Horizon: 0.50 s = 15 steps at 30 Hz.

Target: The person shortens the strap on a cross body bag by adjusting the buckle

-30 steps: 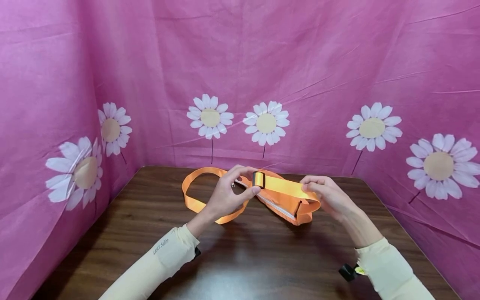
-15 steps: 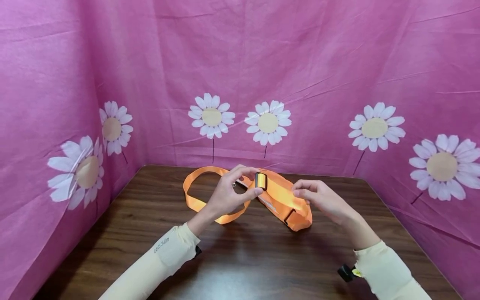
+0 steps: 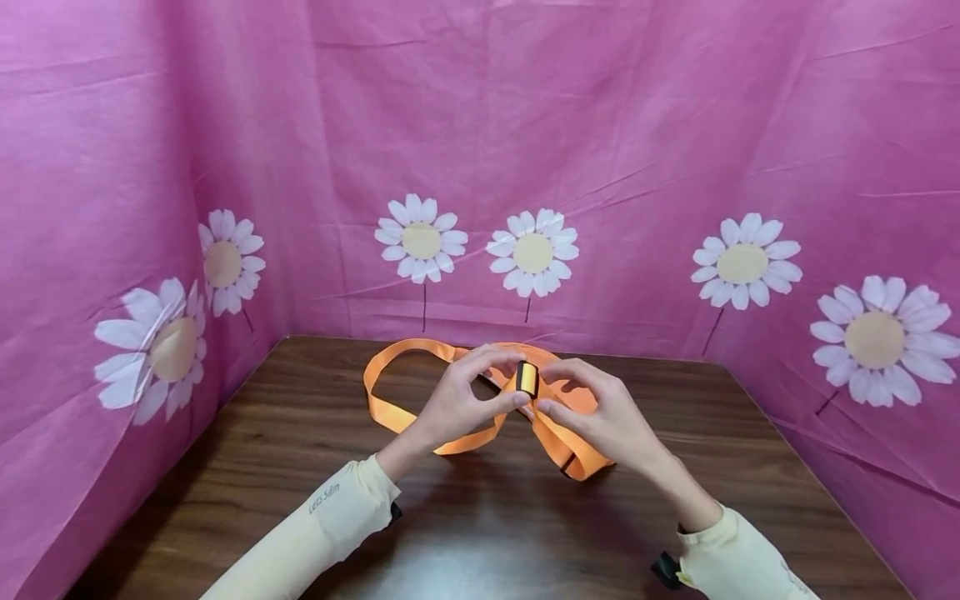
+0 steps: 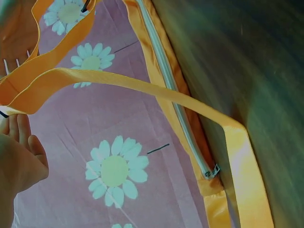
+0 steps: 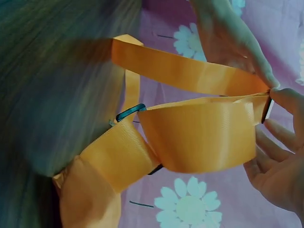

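An orange zippered waist bag (image 3: pixel 573 396) lies on the table, with its long orange strap (image 4: pixel 249 171) looping off to the left. Raised above it is a black strap adjuster buckle (image 3: pixel 527 380) with the webbing threaded through. My left hand (image 3: pixel 461 400) pinches the buckle's left side between thumb and fingers. From the other side my right hand (image 3: pixel 603 417) pinches the strap right at the buckle. In the right wrist view both hands meet at the buckle (image 5: pixel 267 110), and a wide strap loop hangs below to a black ring (image 5: pixel 130 112) at the bag's end.
The dark wooden table (image 3: pixel 480 533) spreads out in front of and around the bag. A pink cloth (image 3: pixel 600 125) printed with white daisies stands along the back and both sides. The bag's zip pull (image 4: pixel 213 171) shows in the left wrist view.
My right hand let go of the strap farther right, moved left and now grips it at the buckle. The strap between buckle and bag end has gone from stretched to a drooping loop.
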Each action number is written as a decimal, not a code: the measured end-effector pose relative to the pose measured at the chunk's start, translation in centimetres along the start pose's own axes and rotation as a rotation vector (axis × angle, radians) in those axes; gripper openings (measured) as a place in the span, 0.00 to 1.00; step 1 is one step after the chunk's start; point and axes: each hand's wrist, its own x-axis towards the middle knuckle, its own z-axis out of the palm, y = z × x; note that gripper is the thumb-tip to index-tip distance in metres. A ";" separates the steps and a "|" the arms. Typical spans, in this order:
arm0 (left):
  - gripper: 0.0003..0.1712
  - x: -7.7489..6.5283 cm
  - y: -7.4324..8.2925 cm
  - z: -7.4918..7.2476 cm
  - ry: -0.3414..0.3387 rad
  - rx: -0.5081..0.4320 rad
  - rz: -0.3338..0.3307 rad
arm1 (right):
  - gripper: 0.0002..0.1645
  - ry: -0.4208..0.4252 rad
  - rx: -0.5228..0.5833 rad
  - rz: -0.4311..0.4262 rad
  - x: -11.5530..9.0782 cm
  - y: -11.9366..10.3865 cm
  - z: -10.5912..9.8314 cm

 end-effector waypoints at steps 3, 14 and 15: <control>0.26 -0.3 -0.4 0.4 -0.008 -0.024 -0.026 | 0.22 0.018 0.018 -0.003 -0.1 0.3 0.7; 0.28 -0.5 -3.6 1.3 -0.041 -0.038 -0.066 | 0.25 0.096 0.053 -0.120 0.0 -2.2 0.0; 0.27 -0.4 -3.7 1.3 -0.045 -0.043 -0.061 | 0.25 0.104 0.054 -0.132 0.0 -2.1 0.0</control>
